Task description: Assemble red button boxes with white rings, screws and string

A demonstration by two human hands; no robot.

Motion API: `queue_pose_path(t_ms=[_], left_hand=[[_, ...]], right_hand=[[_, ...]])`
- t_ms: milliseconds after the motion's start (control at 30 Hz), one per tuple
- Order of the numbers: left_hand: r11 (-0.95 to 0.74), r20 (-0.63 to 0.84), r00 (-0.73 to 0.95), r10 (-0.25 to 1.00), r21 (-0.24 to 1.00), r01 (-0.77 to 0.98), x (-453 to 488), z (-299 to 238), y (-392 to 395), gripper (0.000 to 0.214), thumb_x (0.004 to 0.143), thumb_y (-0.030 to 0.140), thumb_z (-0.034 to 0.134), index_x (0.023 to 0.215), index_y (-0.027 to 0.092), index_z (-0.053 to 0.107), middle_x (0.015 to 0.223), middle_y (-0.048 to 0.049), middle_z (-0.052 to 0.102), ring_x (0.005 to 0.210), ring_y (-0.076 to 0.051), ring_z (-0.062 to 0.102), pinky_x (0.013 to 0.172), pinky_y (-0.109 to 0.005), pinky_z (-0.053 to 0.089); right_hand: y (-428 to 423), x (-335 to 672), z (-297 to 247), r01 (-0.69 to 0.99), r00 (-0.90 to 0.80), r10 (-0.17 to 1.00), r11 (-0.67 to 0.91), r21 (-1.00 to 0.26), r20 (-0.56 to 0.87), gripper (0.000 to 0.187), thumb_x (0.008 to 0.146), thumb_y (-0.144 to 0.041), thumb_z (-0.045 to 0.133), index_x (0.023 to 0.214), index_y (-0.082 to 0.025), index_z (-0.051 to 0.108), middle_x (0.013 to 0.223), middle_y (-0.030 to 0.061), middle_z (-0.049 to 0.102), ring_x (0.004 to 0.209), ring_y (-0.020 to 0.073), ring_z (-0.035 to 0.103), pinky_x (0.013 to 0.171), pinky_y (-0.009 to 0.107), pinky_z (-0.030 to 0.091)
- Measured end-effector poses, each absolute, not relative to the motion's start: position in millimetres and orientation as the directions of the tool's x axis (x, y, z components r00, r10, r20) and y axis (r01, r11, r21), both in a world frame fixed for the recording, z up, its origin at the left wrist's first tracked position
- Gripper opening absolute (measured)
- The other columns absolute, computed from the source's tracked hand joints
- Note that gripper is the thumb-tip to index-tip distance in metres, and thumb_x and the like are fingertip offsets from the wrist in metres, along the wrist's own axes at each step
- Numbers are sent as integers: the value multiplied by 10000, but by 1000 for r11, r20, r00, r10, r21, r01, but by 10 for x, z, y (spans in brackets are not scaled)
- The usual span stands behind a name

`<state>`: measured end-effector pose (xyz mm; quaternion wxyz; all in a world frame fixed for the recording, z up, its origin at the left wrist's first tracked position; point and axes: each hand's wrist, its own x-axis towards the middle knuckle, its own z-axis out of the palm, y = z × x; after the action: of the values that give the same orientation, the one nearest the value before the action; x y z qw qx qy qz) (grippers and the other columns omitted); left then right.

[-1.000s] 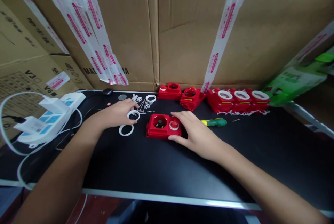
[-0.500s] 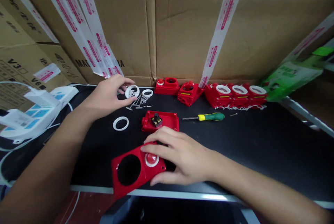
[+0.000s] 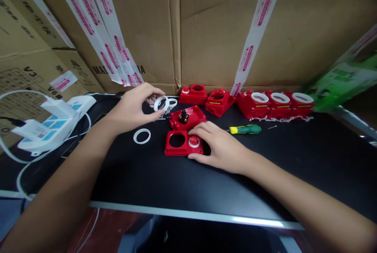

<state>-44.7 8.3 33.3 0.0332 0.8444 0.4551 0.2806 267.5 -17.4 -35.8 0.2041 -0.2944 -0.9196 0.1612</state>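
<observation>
My left hand [image 3: 134, 106] pinches a white plastic ring [image 3: 160, 103] and holds it just above the black table. My right hand [image 3: 219, 145] grips the right end of a red cover plate [image 3: 183, 143] that lies flat on the table, with a round hole on its left and a red button on its right. Just behind the plate sits the open red box base [image 3: 187, 117] with a small black switch inside. A second white ring [image 3: 141, 135] lies on the table, below my left hand.
A green-and-yellow screwdriver [image 3: 244, 129] lies right of my right hand. Red boxes [image 3: 275, 103] line the back against cardboard cartons [image 3: 212, 29]. Small screws and another ring [image 3: 173, 102] lie near the left hand. A white power strip [image 3: 50, 127] with cables sits far left.
The red cover plate, held near the table's front edge half a second ago, now lies flat in front of the box base. My left hand moved right with the white ring.
</observation>
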Motion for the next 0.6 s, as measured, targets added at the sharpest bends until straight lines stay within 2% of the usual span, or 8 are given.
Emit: queue_pose_path(t_ms=[100, 167, 200, 267, 333, 400, 467, 600], left_hand=[[-642, 380, 523, 763, 347, 684, -356, 366, -2, 420, 872, 431, 807, 1226, 224, 718, 1144, -63, 732, 958, -211, 700, 877, -348, 583], [-680, 344, 586, 733, 376, 630, -276, 353, -57, 423, 862, 437, 828, 1219, 232, 729, 1149, -58, 744, 960, -206, 701, 867, -330, 581], [-701, 339, 615, 712, 383, 601, -234, 334, -82, 421, 864, 437, 833, 1218, 231, 731, 1153, -61, 749, 964, -204, 702, 867, -324, 580], [-750, 343, 671, 658, 381, 541, -151, 280, -121, 391, 891, 421, 820, 1219, 226, 734, 1167, -70, 755, 988, -205, 705, 886, -323, 575], [-792, 331, 727, 601, 369, 487, -81, 216, -146, 346, 930, 401, 790, 1226, 228, 740, 1194, -78, 757, 1052, -217, 708, 946, -335, 565], [-811, 289, 770, 568, 357, 464, -37, 161, -155, 315, 963, 391, 756, 1239, 238, 742, 1228, -81, 753, 1136, -233, 696, 1027, -358, 544], [-804, 234, 784, 575, 340, 489, -24, 133, -155, 324, 970, 396, 744, 1256, 244, 735, 1252, -83, 745, 1183, -248, 681, 1070, -383, 528], [-772, 160, 770, 618, 309, 555, -52, 143, -153, 392, 954, 428, 746, 1302, 250, 710, 1259, -91, 740, 1174, -267, 677, 1040, -406, 542]], right_hand=[[-124, 2775, -261, 497, -756, 610, 771, -398, 239, 552, 920, -475, 824, 1351, -166, 670, 1329, 163, 705, 1255, 348, 633, 1083, 522, 552], [-56, 2870, -163, 457, -778, 590, 767, -450, 214, 558, 915, -541, 819, 1329, -190, 690, 1336, 140, 724, 1259, 328, 649, 1096, 483, 536], [-14, 2926, -109, 461, -761, 610, 748, -478, 221, 477, 953, -553, 773, 1269, -201, 718, 1278, 119, 751, 1187, 302, 685, 1051, 453, 546], [71, 3039, -6, 523, -646, 701, 696, -492, 304, 323, 1066, -498, 616, 1114, -210, 753, 1116, 91, 786, 1020, 263, 721, 933, 410, 545], [139, 3133, 69, 632, -460, 774, 630, -452, 435, 327, 1101, -446, 534, 993, -216, 740, 981, 82, 783, 897, 254, 710, 828, 391, 507], [175, 3182, 99, 698, -360, 780, 589, -408, 512, 331, 1101, -385, 505, 906, -220, 716, 912, 80, 770, 838, 253, 694, 783, 386, 473], [176, 3178, 84, 714, -364, 762, 597, -365, 535, 325, 1088, -336, 502, 853, -216, 691, 856, 79, 746, 788, 244, 671, 749, 379, 454], [108, 3063, -13, 671, -471, 727, 663, -333, 499, 285, 1065, -274, 514, 844, -193, 675, 837, 76, 725, 776, 224, 646, 725, 357, 452]])
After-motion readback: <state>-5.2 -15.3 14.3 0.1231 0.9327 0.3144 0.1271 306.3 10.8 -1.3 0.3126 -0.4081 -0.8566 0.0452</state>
